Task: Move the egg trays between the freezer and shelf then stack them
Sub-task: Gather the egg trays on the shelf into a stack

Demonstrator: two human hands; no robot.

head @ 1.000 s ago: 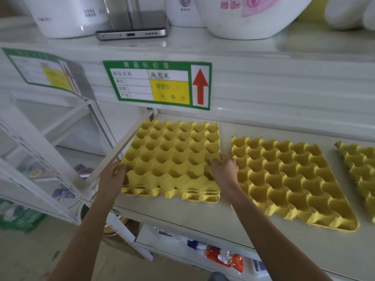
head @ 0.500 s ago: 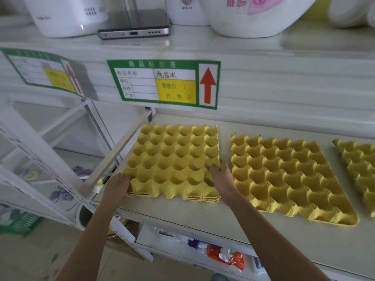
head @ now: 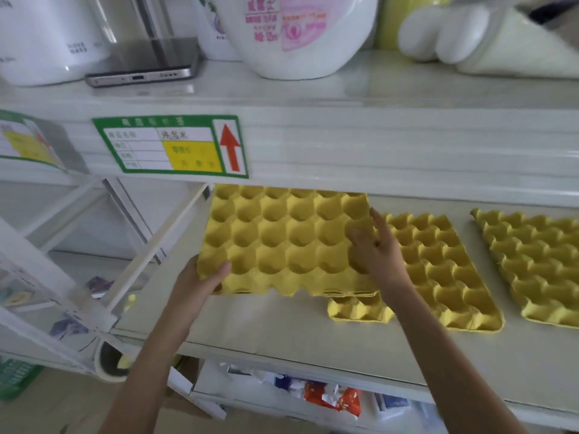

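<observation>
Shelf (head: pixel 282 327): a pale middle board carries three groups of yellow egg trays, every cup in them empty.
Upper board (head: pixel 313 89): holds a large white tub (head: pixel 300 36) with pink print, a white appliance (head: pixel 47 36) and a phone (head: pixel 141 75) lying flat; a green price label (head: pixel 170 147) with a red arrow is fixed to its front edge.
Left egg tray (head: pixel 282 239): held by both hands above the board, its right side overlapping the middle tray.
Middle egg tray (head: pixel 438 270): lies flat, one near corner showing under the held tray.
Right egg tray (head: pixel 535 264): lies apart, partly cut by the frame.
Left hand (head: pixel 200 280): clamps the held tray's near left corner, thumb on top.
Right hand (head: pixel 376 249): grips the tray's right edge, thumb in a cup, one finger extended.
</observation>
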